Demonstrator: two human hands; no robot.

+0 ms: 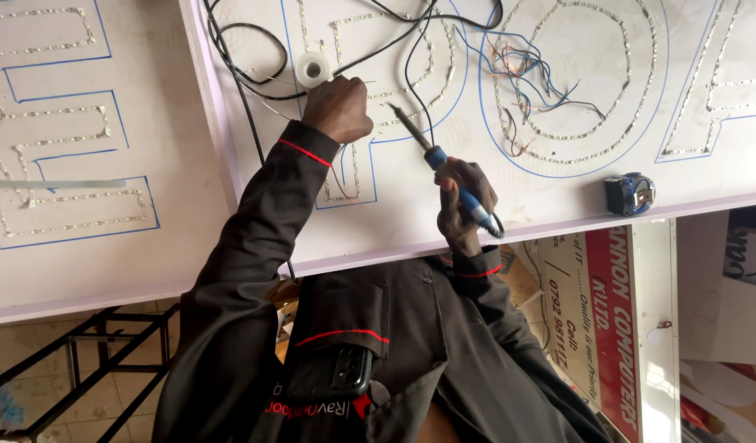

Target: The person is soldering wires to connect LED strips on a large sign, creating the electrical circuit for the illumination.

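Note:
My right hand point(464, 201) grips the blue handle of a soldering iron point(427, 148). Its tip points up-left toward the LED strip point(398, 102) laid inside a blue-outlined letter on the white board point(558, 209). My left hand point(338, 107) is closed just left of the tip. It rests on the board and pinches a thin wire point(368, 81) that sticks out to the right. A black cord runs from the iron's handle. Both sleeves are dark with red piping.
A white tape roll point(314, 70) lies just above my left hand among black cables point(238, 74). Loose coloured wires point(525, 66) lie in the round letter, with a blue-black tape measure point(630, 194) near the board's edge. A second lettered board point(82, 123) lies left, above a black metal frame point(91, 361). A red-and-white sign point(612, 320) stands right.

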